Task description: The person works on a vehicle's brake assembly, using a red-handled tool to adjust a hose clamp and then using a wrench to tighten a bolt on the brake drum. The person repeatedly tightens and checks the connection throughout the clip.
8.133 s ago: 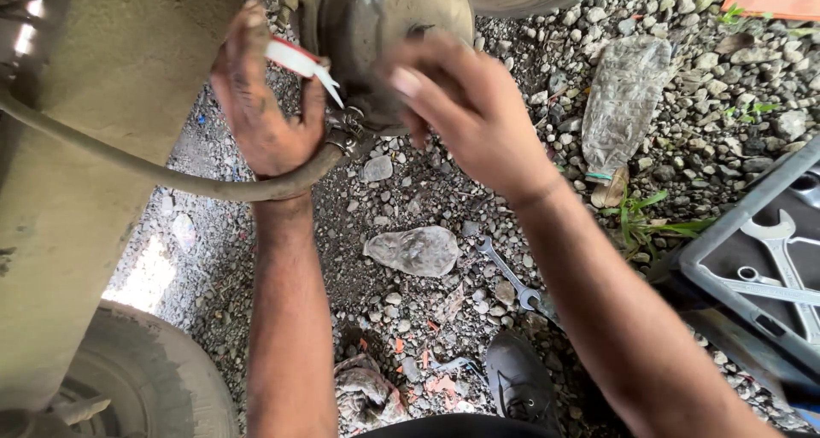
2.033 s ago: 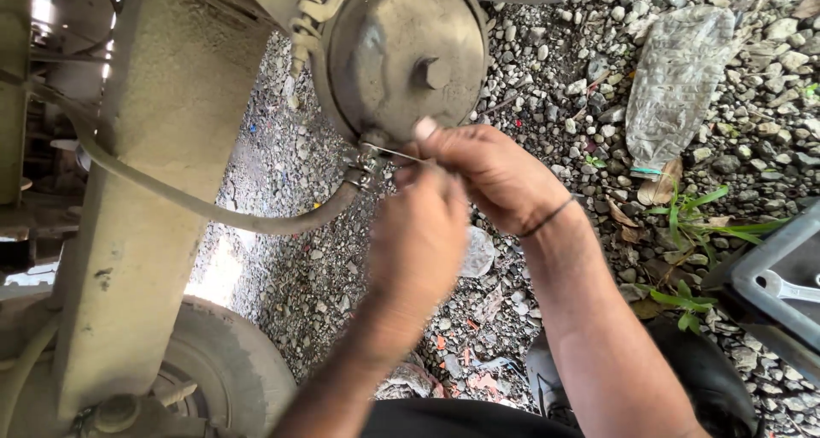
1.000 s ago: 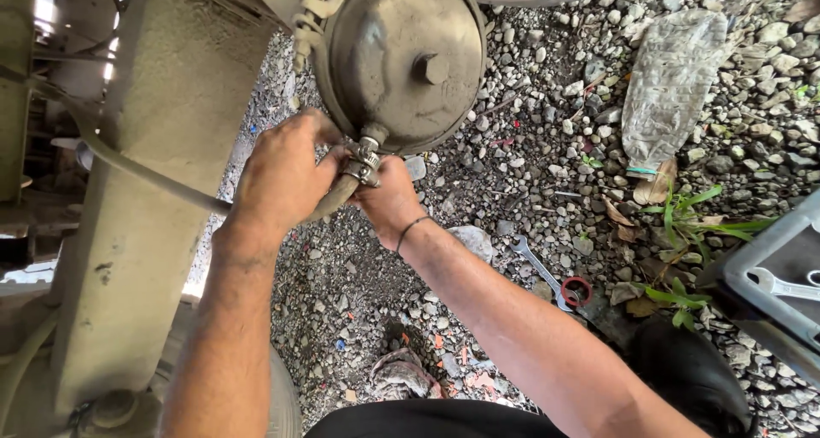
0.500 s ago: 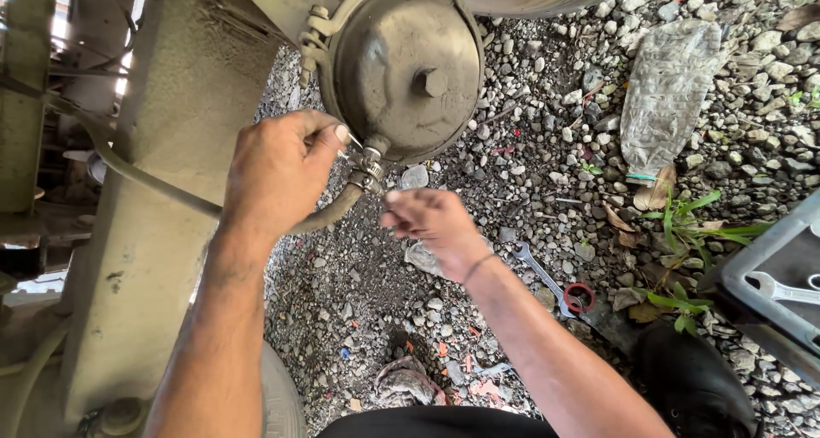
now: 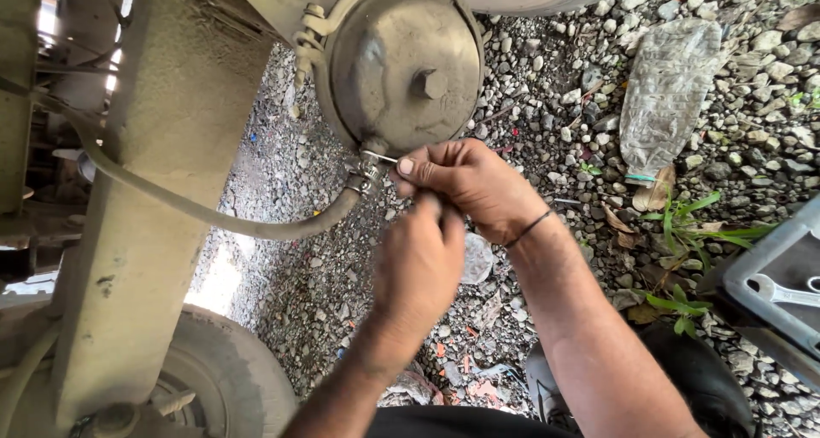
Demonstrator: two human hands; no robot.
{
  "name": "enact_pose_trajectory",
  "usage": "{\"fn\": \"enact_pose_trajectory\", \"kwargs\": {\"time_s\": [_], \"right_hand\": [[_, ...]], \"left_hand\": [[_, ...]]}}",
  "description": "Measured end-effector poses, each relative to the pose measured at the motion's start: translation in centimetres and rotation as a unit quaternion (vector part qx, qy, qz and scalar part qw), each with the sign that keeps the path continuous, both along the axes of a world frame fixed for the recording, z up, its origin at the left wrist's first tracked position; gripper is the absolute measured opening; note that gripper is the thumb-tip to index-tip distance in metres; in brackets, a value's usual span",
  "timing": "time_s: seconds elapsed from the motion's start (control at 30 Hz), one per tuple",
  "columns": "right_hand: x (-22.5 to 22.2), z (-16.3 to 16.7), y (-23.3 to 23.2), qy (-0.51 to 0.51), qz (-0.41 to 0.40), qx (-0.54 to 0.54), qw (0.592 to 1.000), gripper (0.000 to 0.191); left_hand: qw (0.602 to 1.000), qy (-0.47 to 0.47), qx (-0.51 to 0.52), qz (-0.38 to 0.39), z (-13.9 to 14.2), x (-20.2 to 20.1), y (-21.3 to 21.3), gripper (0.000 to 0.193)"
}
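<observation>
A round, dusty metal brake chamber (image 5: 401, 62) hangs under the vehicle. A rubber hose (image 5: 213, 220) curves up from the left to a clamped fitting (image 5: 366, 178) at the chamber's bottom. My right hand (image 5: 470, 182) is at that fitting, thumb and fingers pinched on a thin metal piece (image 5: 381, 158) that sticks out of it. My left hand (image 5: 418, 263) sits just below, back to the camera, fingers curled up against the right hand. What the left fingers hold is hidden.
A steel frame beam (image 5: 162, 147) runs down the left, with a tyre (image 5: 222, 378) below it. On the gravel lie a crushed clear plastic bottle (image 5: 670, 88) and, at the right edge, a grey tool tray (image 5: 752, 267) with a wrench (image 5: 786, 293).
My left hand has let go of the hose fitting and dropped lower and to the right. My right hand has come up from below and pinched the thin piece at the fitting.
</observation>
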State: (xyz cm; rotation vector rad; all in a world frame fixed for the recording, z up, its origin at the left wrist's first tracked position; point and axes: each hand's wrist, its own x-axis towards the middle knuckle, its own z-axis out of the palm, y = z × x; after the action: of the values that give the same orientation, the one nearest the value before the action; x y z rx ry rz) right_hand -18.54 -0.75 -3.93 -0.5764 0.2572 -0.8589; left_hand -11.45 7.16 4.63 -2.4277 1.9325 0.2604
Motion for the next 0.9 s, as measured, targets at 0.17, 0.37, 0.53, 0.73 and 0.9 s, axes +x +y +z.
{"fn": "enact_pose_trajectory", "kwargs": {"time_s": [0.17, 0.37, 0.53, 0.73, 0.9], "right_hand": [[1.4, -2.4, 0.3, 0.125, -0.051, -0.056, 0.989, 0.023], [6.1, -3.8, 2.1, 0.164, -0.098, -0.039, 0.981, 0.027], [12.9, -3.0, 2.9, 0.104, -0.126, 0.044, 0.986, 0.009], [15.3, -2.0, 2.3, 0.062, -0.183, -0.026, 0.981, 0.011], [12.4, -1.7, 2.4, 0.037, -0.083, -0.051, 0.995, 0.012]], "left_hand": [[0.979, 0.144, 0.143, -0.028, -0.6, 0.7, 4.2, 0.036], [0.962, -0.053, 0.038, 0.264, 8.9, 4.8, 3.0, 0.028], [0.98, -0.032, -0.131, -0.148, 10.8, 9.2, -2.8, 0.026], [0.959, -0.093, -0.03, -0.264, 7.5, 12.7, -6.9, 0.026], [0.996, -0.003, -0.003, -0.089, 8.7, 11.7, -7.0, 0.024]]}}
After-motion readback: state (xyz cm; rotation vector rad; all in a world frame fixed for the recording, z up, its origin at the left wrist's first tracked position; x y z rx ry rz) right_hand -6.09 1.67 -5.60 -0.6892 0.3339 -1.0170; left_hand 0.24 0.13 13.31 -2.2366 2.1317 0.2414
